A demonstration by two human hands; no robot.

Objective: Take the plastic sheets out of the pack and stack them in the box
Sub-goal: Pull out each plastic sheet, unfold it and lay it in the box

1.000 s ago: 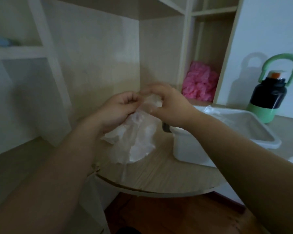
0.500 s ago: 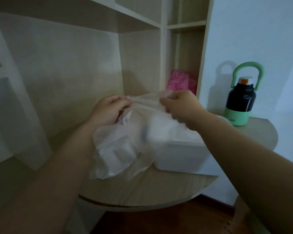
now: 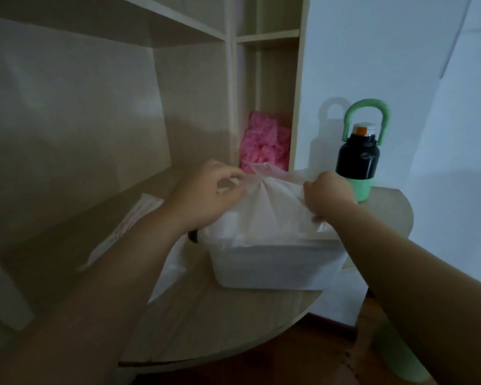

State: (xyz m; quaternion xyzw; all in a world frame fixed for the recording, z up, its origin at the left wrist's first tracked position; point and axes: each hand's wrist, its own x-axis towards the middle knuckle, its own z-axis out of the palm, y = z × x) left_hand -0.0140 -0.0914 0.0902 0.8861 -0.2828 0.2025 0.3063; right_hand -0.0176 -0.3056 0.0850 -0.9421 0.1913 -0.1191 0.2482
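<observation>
You're mid-stacking: left hand (image 3: 206,193) and right hand (image 3: 328,195) each pinch the sheet (image 3: 272,204) in curled fingers, stretched over the box (image 3: 275,268). Next, I'd lower it flat and let go.

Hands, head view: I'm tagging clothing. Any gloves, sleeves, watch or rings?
None visible. The left hand and right hand are ungloved; both forearms are bare to the picture's edge, without sleeves or watch. The fingers are too blurred to rule out rings.
</observation>
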